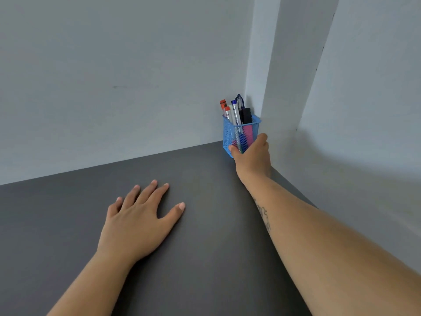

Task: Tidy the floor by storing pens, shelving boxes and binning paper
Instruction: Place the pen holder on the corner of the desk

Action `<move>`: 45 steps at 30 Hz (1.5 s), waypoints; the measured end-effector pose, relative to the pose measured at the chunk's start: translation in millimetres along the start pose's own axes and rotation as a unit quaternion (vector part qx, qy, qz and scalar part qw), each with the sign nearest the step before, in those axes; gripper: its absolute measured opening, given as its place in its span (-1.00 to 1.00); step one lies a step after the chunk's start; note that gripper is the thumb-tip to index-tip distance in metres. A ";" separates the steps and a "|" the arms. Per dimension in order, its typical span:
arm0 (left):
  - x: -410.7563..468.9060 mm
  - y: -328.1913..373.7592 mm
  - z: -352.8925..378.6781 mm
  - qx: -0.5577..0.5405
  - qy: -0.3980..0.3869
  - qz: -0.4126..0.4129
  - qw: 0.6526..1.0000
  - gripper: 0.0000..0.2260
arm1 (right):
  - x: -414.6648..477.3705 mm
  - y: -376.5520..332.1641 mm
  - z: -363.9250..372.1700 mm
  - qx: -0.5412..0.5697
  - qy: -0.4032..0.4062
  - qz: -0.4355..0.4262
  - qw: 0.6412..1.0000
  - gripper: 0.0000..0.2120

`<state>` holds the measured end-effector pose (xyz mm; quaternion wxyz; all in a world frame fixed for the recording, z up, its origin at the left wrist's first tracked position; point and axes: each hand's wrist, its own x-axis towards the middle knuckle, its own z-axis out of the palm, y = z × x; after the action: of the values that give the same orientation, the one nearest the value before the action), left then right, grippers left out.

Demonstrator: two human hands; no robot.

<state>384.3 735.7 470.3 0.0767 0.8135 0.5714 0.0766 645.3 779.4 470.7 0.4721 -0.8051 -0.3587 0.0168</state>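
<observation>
In the corner, the right hand (251, 153) holds a blue mesh pen holder (239, 135).

Dark grey desk (205, 224) runs under and left of the right grip (250, 156). White back wall (114, 65) behind, faint smudge (115, 87) far up-left. White pillar (262, 65) just behind grip, side wall (364, 110) right.

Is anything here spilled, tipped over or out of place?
Nothing stands out. The blue mesh pen holder stands upright in the corner of the grey surface, pens inside, gripped by the right hand; the left hand rests flat.
</observation>
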 end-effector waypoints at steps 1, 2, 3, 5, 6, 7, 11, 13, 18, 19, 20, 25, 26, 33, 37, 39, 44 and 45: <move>0.0 0.3 -0.3 0.000 0.002 -0.002 1.000 -0.32 | 2.8 -0.2 1.7 -0.007 0.002 0.004 1.000 -0.38; 0.5 0.8 -0.3 -0.001 0.005 -0.004 1.000 -0.32 | 5.9 -0.9 3.2 -0.018 0.004 0.006 1.000 -0.39; 0.4 0.9 -0.3 -0.003 0.007 -0.006 1.000 -0.31 | 9.0 -1.2 4.6 -0.029 0.005 0.008 1.000 -0.39; 0.6 1.5 0.4 -0.004 0.008 -0.007 1.000 -0.31 | 15.0 -1.2 8.4 -0.059 0.005 0.005 0.998 -0.39; 0.1 1.9 0.8 -0.003 0.008 -0.008 1.000 -0.31 | 16.9 -0.7 10.3 -0.077 0.004 -0.001 0.997 -0.40; -0.1 3.1 1.1 -0.002 0.009 -0.006 1.000 -0.31 | 19.0 0.6 11.5 -0.095 0.001 -0.009 0.995 -0.41; 1.4 3.8 0.4 0.001 0.013 -0.005 1.000 -0.32 | 25.2 3.6 17.2 -0.162 -0.011 -0.038 0.986 -0.42; 1.3 3.3 1.1 0.000 0.012 -0.003 1.000 -0.32 | 25.3 3.1 17.3 -0.178 -0.013 -0.042 0.983 -0.42; 1.0 -0.5 3.4 0.001 0.003 -0.001 1.000 -0.33 | 23.2 3.2 16.2 -0.190 -0.022 -0.047 0.980 -0.44; 1.0 -0.6 3.4 0.002 0.000 0.000 1.000 -0.34 | 23.0 3.8 16.1 -0.196 -0.022 -0.048 0.979 -0.44; 1.5 -0.5 3.5 0.003 -0.002 0.001 1.000 -0.34 | 22.6 4.0 15.8 -0.203 -0.025 -0.050 0.978 -0.45; 2.3 -1.4 3.0 0.006 -0.007 0.001 1.000 -0.33 | 8.5 5.7 8.5 -0.243 -0.070 -0.088 0.964 -0.51; 1.9 -1.0 2.9 0.011 -0.009 0.002 1.000 -0.33 | 2.7 6.0 4.2 -0.250 -0.089 -0.093 0.960 -0.50; -1.0 0.9 -1.0 0.012 -0.024 0.005 1.000 -0.35 | -88.7 2.4 -56.6 -0.306 -0.254 -0.123 0.909 -0.40; -1.3 0.6 -0.7 0.009 -0.022 0.016 1.000 -0.34 | -173.4 -2.3 -102.1 -0.301 -0.273 -0.114 0.907 -0.35; -2.1 -1.0 -2.0 0.011 -0.007 0.016 1.000 -0.35 | -213.0 -4.6 -122.8 -0.300 -0.288 -0.117 0.902 -0.33; -36.1 2.8 -13.1 -0.006 0.002 0.051 0.999 -0.57 | -310.4 -5.5 -178.5 -0.318 -0.284 -0.113 0.898 -0.32; -52.0 -0.9 -15.2 -0.010 -0.005 0.056 0.998 -0.57 | -320.9 -5.7 -184.4 -0.323 -0.282 -0.114 0.896 -0.32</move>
<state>362.8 687.6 483.0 0.0834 0.8439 0.5235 0.0822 471.4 452.7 477.1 0.0638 -0.8285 -0.5516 0.0727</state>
